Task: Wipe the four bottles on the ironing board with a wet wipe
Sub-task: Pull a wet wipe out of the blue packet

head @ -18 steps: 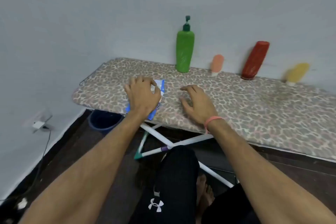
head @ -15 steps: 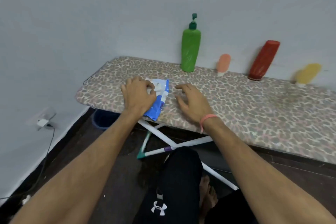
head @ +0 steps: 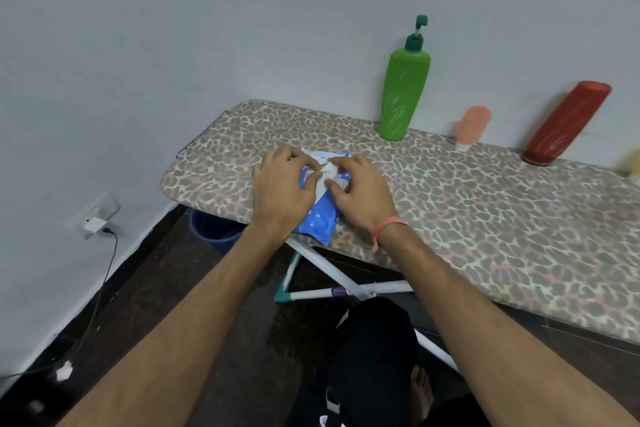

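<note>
Head view: right hand (head: 363, 191) now in on the blue wipe pack (head: 320, 218) at frame centre, no longer flat beside it, pinching the white wet wipe (head: 327, 177). Left hand (head: 280, 184) gripping the pack. Looks like pulling a wipe. Pack overhanging the ironing board (head: 485, 211) edge. Green bottle (head: 403, 94), peach bottle (head: 472, 126), red bottle (head: 566, 123), yellow bottle (head: 633, 165) upper right, untouched; open room between.

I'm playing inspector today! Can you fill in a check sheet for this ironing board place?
Surface: leopard-print ironing board, against the wall.
Job's things: green pump bottle, small pink bottle, red bottle, yellow bottle cut off at the edge; blue wet wipe pack at the near edge.
Clutter: nothing seen.
Grippers: left hand holds the pack; right hand pinches a white wipe.
Cables: black cable from wall socket.
Surroundings: blue bucket underneath.
</note>
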